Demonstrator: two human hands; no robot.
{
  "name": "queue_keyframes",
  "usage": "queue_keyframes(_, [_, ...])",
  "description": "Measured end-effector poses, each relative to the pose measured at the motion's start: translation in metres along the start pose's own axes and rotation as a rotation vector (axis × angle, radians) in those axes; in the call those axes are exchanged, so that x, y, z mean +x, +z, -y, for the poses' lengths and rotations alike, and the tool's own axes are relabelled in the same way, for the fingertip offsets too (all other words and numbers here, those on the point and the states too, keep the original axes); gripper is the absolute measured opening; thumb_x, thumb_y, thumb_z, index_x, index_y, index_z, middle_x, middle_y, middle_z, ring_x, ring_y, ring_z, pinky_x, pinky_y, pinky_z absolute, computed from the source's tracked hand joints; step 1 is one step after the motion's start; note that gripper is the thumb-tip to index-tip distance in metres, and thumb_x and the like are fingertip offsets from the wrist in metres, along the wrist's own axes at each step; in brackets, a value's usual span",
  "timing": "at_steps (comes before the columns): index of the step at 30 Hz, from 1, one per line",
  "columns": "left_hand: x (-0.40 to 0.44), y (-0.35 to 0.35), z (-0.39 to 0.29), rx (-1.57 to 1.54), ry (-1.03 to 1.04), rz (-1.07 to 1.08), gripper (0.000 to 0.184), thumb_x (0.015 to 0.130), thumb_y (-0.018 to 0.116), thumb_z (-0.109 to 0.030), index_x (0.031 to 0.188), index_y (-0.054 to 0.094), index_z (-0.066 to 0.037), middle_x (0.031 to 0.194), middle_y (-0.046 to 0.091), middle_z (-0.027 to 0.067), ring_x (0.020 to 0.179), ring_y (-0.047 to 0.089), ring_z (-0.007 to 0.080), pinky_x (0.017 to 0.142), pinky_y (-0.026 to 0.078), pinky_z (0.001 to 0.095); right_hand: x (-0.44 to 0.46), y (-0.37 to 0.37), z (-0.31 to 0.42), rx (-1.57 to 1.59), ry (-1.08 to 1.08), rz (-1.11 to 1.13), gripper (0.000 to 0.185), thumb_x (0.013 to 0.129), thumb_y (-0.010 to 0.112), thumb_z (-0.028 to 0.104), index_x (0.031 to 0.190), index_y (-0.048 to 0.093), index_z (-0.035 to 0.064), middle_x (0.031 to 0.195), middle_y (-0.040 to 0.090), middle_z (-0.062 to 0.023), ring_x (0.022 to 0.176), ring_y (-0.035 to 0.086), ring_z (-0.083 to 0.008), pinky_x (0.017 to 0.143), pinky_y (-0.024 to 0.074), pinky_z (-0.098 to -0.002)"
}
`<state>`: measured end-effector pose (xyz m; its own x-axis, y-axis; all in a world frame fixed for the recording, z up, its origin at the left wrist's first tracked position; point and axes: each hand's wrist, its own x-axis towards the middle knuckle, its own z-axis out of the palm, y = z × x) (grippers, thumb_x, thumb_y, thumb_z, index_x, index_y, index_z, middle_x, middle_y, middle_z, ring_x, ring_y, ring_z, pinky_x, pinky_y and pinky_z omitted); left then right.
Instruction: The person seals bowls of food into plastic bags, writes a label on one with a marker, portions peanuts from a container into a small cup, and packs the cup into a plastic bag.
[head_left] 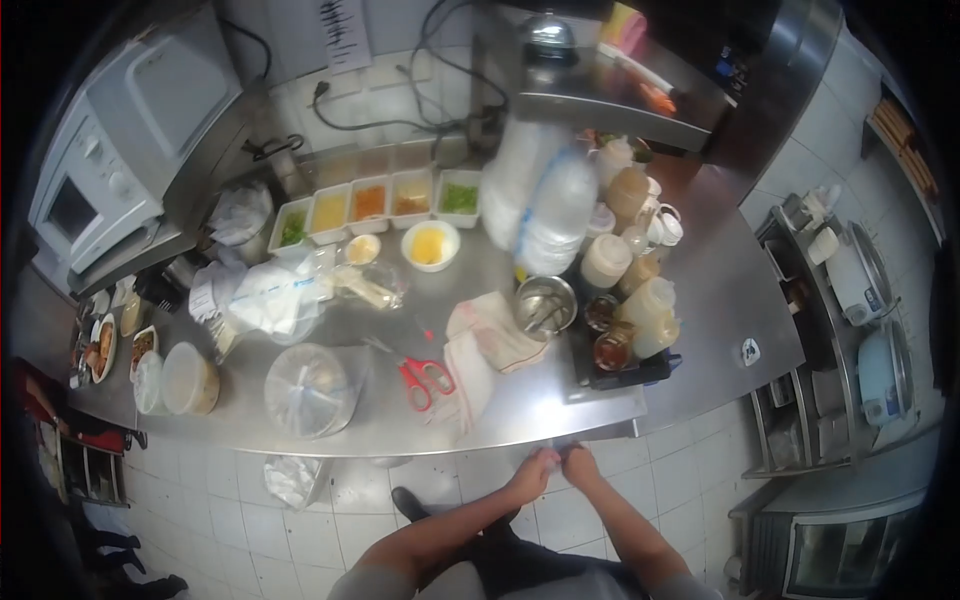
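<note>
My left hand [535,474] and my right hand [578,466] are close together just below the front edge of the steel counter [520,436]. Fingers on both are curled in; something small and pale shows between them, too small to name. Nearest on the counter are a cloth [480,350] with red stripes and red-handled scissors [425,383], both beyond the hands. A black tray [625,374] with sauce jars and bottles stands to the right, next to a metal bowl [546,306].
White containers of chopped food [370,200] line the back. A wrapped round tub [311,390] stands near the front edge at left. A microwave [130,150] is at upper left, shelves [800,400] at right. Part of another person [45,400] shows at far left.
</note>
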<state>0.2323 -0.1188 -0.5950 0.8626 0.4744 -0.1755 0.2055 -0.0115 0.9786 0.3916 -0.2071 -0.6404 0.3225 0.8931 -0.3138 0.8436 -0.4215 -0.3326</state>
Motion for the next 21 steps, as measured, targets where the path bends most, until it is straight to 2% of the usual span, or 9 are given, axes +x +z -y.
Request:
queue_keyframes(3, [0.057, 0.013, 0.041, 0.763, -0.017, 0.076, 0.026, 0.081, 0.048, -0.006, 0.105, 0.056, -0.002, 0.084, 0.060, 0.0200, 0.080, 0.060, 0.0316, 0.072, 0.049, 0.0412, -0.007, -0.012, 0.011, -0.027, 0.026, 0.087, 0.016, 0.075, 0.050, 0.008, 0.079, 0.064, 0.0013, 0.088, 0.063, -0.0205, 0.081, 0.063, -0.0343, 0.073, 0.0514, -0.0428])
queue_keyframes(5, [0.069, 0.019, 0.120, 0.884, 0.498, -0.321, 0.028, 0.083, 0.048, -0.015, 0.106, 0.058, -0.001, 0.088, 0.061, 0.0235, 0.082, 0.060, 0.0368, 0.075, 0.047, 0.0470, -0.008, -0.029, 0.015, 0.010, -0.042, 0.135, 0.015, 0.075, 0.050, 0.010, 0.077, 0.064, 0.0051, 0.086, 0.062, -0.0192, 0.083, 0.062, -0.0347, 0.073, 0.0502, -0.0454])
queue_keyframes(7, [0.090, 0.015, 0.109, 0.933, 0.222, -0.297, 0.030, 0.083, 0.047, -0.014, 0.109, 0.056, -0.002, 0.091, 0.061, 0.0231, 0.085, 0.059, 0.0387, 0.079, 0.046, 0.0482, -0.002, -0.037, 0.015, -0.007, -0.051, 0.225, 0.018, 0.075, 0.051, 0.010, 0.087, 0.064, 0.0059, 0.090, 0.062, -0.0194, 0.083, 0.061, -0.0357, 0.074, 0.0498, -0.0454])
queue_keyframes(9, [0.103, 0.015, 0.093, 0.932, 0.218, -0.223, 0.030, 0.083, 0.047, -0.014, 0.109, 0.056, -0.002, 0.091, 0.061, 0.0230, 0.085, 0.059, 0.0388, 0.079, 0.046, 0.0480, -0.002, -0.051, 0.011, -0.015, -0.078, 0.320, 0.026, 0.075, 0.051, 0.010, 0.097, 0.064, 0.0066, 0.093, 0.062, -0.0196, 0.084, 0.061, -0.0367, 0.075, 0.0494, -0.0455])
queue_keyframes(13, [0.126, 0.016, 0.060, 0.919, 0.110, 0.030, 0.031, 0.083, 0.047, -0.014, 0.109, 0.056, -0.001, 0.092, 0.061, 0.0229, 0.088, 0.059, 0.0389, 0.081, 0.046, 0.0472, -0.023, -0.115, -0.001, 0.434, -0.339, 0.269, 0.060, 0.082, 0.057, 0.013, 0.138, 0.036, 0.0196, 0.103, 0.060, -0.0173, 0.083, 0.064, -0.0281, 0.078, 0.0499, -0.0360])
queue_keyframes(15, [0.125, 0.018, 0.040, 0.900, 0.029, 0.142, 0.031, 0.083, 0.047, -0.014, 0.110, 0.055, -0.001, 0.093, 0.061, 0.0229, 0.089, 0.058, 0.0390, 0.082, 0.045, 0.0469, -0.039, -0.214, 0.001, 0.863, -0.227, 0.587, 0.048, 0.086, 0.056, 0.011, 0.133, 0.044, 0.0154, 0.101, 0.063, -0.0131, 0.082, 0.064, -0.0189, 0.075, 0.0507, -0.0299])
queue_keyframes(17, [0.116, 0.017, 0.024, 0.876, -0.075, 0.244, 0.031, 0.083, 0.047, -0.014, 0.110, 0.055, -0.001, 0.094, 0.061, 0.0229, 0.090, 0.058, 0.0391, 0.083, 0.045, 0.0465, -0.050, -0.284, -0.018, 1.116, -0.316, 0.554, 0.034, 0.088, 0.055, 0.008, 0.122, 0.054, 0.0069, 0.094, 0.064, -0.0095, 0.076, 0.064, -0.0155, 0.068, 0.0519, -0.0281])
queue_keyframes(18, [0.111, 0.016, 0.017, 0.861, -0.130, 0.288, 0.031, 0.083, 0.047, -0.014, 0.110, 0.055, -0.001, 0.094, 0.061, 0.0228, 0.091, 0.058, 0.0391, 0.083, 0.045, 0.0463, -0.049, -0.311, -0.032, 1.183, -0.287, 0.401, 0.025, 0.086, 0.060, 0.011, 0.107, 0.061, -0.0013, 0.088, 0.065, -0.0098, 0.071, 0.064, -0.0159, 0.061, 0.0517, -0.0274])
queue_keyframes(21, [0.092, 0.010, 0.003, 0.772, -0.319, 0.356, 0.032, 0.083, 0.047, -0.014, 0.111, 0.054, -0.001, 0.095, 0.061, 0.0228, 0.093, 0.058, 0.0392, 0.085, 0.045, 0.0457, 0.019, -0.345, -0.070, 1.449, -0.320, -0.369, 0.026, 0.083, 0.061, 0.009, 0.106, 0.060, -0.0008, 0.087, 0.063, -0.0087, 0.072, 0.060, -0.0163, 0.068, 0.0498, -0.0277])
